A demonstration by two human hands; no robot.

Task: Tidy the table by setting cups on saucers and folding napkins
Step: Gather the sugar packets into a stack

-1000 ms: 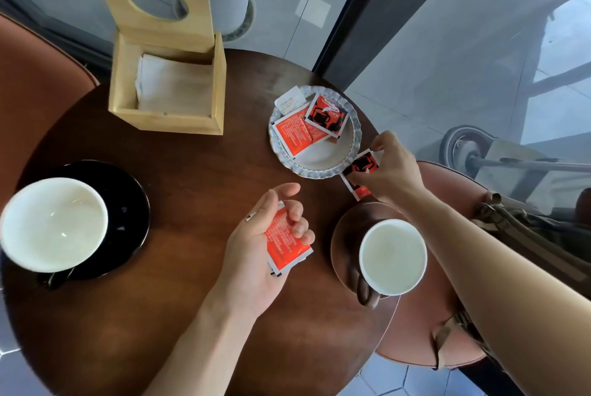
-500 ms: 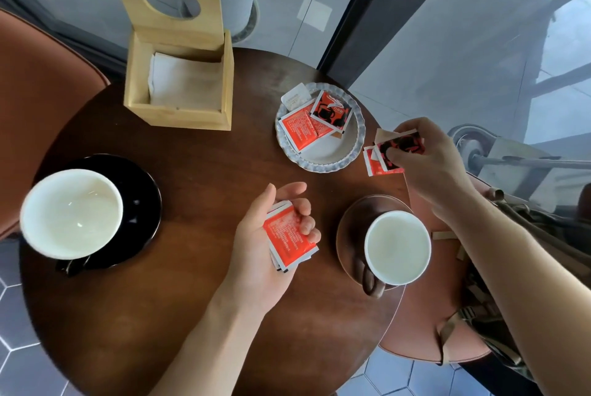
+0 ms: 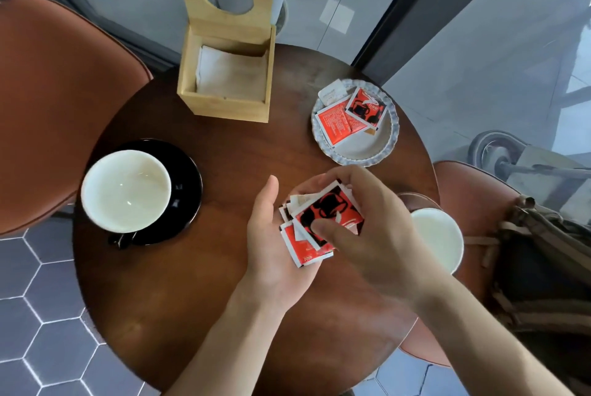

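At the far left of the round dark-brown wooden table [image 3: 198,299], a wide white ceramic cup [image 3: 125,191] is sitting upright on a glossy black saucer [image 3: 188,178], its inside looking empty and its dark handle poking out toward the near edge. Behind it, at the far side of the table, a light wooden napkin box [image 3: 224,101] is standing with its lid, cut with an oval hole, tilted up, and a stack of white paper napkins [image 3: 232,75] is lying flat inside. Over the middle of the table, the left hand [image 3: 271,248] is lying palm up, fingers loosely spread, cradling a messy stack of red, black and white paper sachets [image 3: 316,229]. The right hand [image 3: 377,235] is reaching over them, its thumb and fingers pinching the topmost sachet against the pile. Beyond the hands, a pale scalloped dish [image 3: 361,149] is holding more of the same sachets. At the right edge, a second white cup [image 3: 438,239] is resting on a brown saucer [image 3: 415,200], both partly hidden by the right forearm.
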